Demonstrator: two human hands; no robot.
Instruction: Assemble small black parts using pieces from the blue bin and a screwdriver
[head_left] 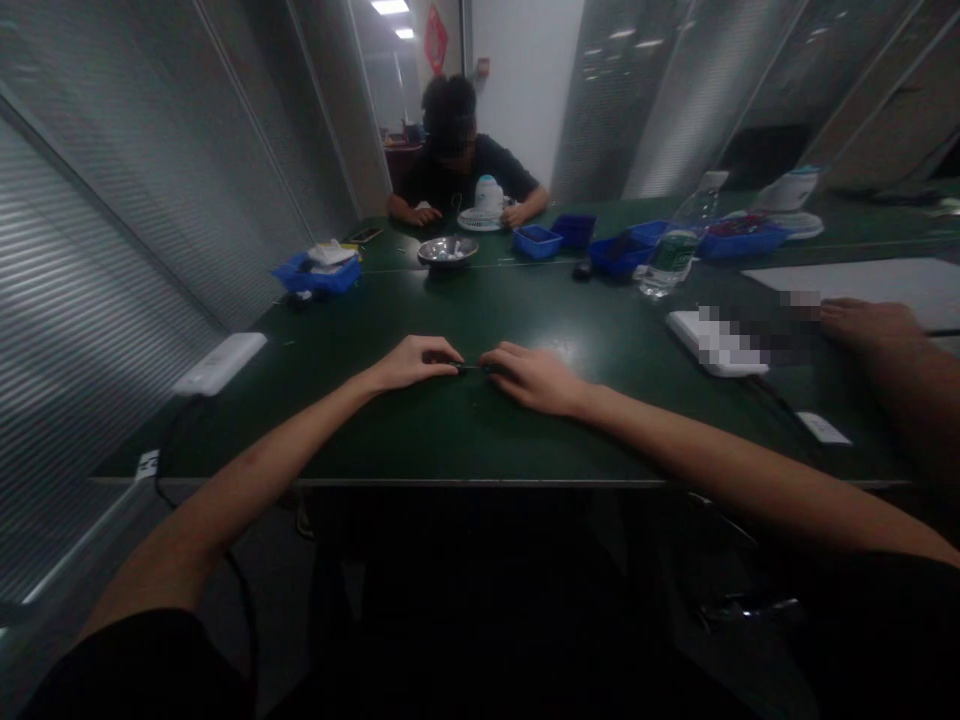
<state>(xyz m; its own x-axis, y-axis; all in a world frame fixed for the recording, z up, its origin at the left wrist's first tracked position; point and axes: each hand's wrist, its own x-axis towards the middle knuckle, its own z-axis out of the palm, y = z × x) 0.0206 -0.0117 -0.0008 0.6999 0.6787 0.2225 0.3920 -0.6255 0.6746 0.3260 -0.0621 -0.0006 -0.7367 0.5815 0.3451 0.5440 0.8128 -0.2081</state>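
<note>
My left hand (414, 362) and my right hand (531, 376) rest on the dark green table (420, 430), fingertips almost meeting at its middle. Between them lies a small thin dark object (470, 368), pinched at each end by curled fingers. It is too small and dim to name. Both forearms stretch out from the near edge of the table.
A metal bowl (448, 250) and several blue bins (537, 241) stand farther back, with a water bottle (670, 255) at the right. A white power strip (220, 363) lies at the left edge. A person sits opposite; another person's hand (866, 322) rests at right.
</note>
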